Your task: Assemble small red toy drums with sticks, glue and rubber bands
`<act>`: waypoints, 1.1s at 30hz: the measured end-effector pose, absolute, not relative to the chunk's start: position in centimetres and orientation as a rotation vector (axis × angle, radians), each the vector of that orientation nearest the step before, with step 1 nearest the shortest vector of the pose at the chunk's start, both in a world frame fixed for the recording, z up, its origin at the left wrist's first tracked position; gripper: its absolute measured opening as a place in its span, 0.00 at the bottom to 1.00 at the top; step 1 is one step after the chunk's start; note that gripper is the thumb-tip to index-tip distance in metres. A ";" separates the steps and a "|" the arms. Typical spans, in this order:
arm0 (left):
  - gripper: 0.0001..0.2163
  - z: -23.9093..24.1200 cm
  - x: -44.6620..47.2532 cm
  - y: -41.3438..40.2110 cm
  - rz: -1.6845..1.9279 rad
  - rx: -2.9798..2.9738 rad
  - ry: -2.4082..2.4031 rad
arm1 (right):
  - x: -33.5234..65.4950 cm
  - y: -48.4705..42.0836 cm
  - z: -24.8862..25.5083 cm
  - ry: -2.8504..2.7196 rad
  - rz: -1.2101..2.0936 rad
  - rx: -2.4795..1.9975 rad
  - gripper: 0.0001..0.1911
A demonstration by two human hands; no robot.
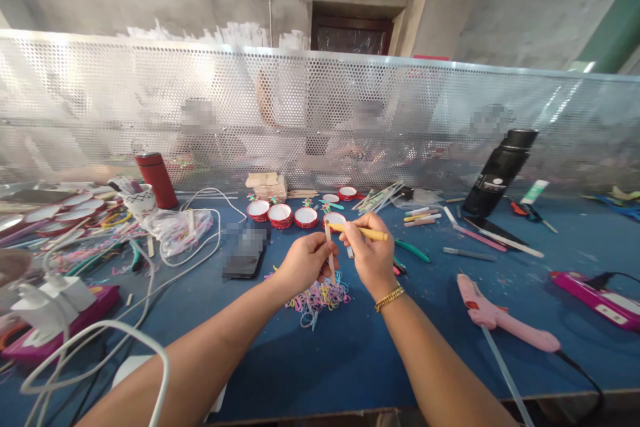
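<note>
My left hand point(304, 263) is closed around a pale wooden stick point(329, 247) held upright above the blue table. My right hand point(369, 251), with a gold bracelet on its wrist, pinches a yellow stick point(367, 233) that lies level and crosses the top of the wooden one. Both hands meet just above a heap of thin coloured rubber bands point(320, 296). Behind the hands stand three small red-rimmed round cups point(281, 215) in a row.
A pink glue gun point(493, 315) lies at the right with its cord. A black flask point(497, 172) leans at the back right, a red flask point(156, 179) at the back left. White cables and a charger point(55, 303) crowd the left. A perforated metal screen point(320, 113) closes the back.
</note>
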State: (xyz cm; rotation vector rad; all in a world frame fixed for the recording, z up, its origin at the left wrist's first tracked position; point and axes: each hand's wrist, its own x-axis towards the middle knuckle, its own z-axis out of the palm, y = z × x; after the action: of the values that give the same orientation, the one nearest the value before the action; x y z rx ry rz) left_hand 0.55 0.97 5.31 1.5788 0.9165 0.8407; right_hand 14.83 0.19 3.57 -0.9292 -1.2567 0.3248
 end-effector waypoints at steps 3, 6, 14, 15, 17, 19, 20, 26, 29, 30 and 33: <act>0.08 5.3 0.5 1.0 0.849 1.577 0.915 | 14.9 0.1 3.8 -1.255 0.301 -0.940 0.12; 0.09 5.4 0.4 1.1 0.869 1.588 0.926 | 15.0 0.0 4.0 -1.242 0.277 -0.947 0.12; 0.09 5.2 0.4 1.0 0.865 1.612 0.928 | 14.9 0.1 3.8 -1.260 0.304 -0.925 0.11; 0.09 5.2 0.4 1.0 0.870 1.616 0.932 | 14.9 0.1 3.8 -1.260 0.300 -0.927 0.11; 0.09 5.3 0.4 1.1 0.880 1.619 0.935 | 15.0 0.1 3.9 -1.252 0.290 -0.932 0.11; 0.08 5.4 0.4 1.0 0.884 1.620 0.934 | 15.1 0.1 4.0 -1.245 0.281 -0.938 0.11; 0.09 5.4 0.4 1.0 0.882 1.622 0.934 | 15.1 0.0 4.0 -1.245 0.279 -0.938 0.11; 0.09 5.4 0.4 0.9 0.878 1.627 0.940 | 15.0 -0.1 4.1 -1.262 0.275 -0.941 0.12; 0.09 5.4 0.4 0.9 0.884 1.615 0.928 | 14.9 0.1 3.9 -1.259 0.294 -0.936 0.12; 0.09 5.4 0.5 0.9 0.882 1.609 0.926 | 14.9 0.1 3.8 -1.255 0.303 -0.935 0.12; 0.09 5.5 0.5 0.9 0.868 1.600 0.927 | 14.8 0.2 3.7 -1.249 0.323 -0.934 0.11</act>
State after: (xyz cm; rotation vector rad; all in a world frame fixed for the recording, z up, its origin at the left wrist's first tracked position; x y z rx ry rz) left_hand 0.47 0.91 5.48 1.6005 0.9267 0.8682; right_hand 14.83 0.23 3.69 -0.9342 -1.2489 0.3226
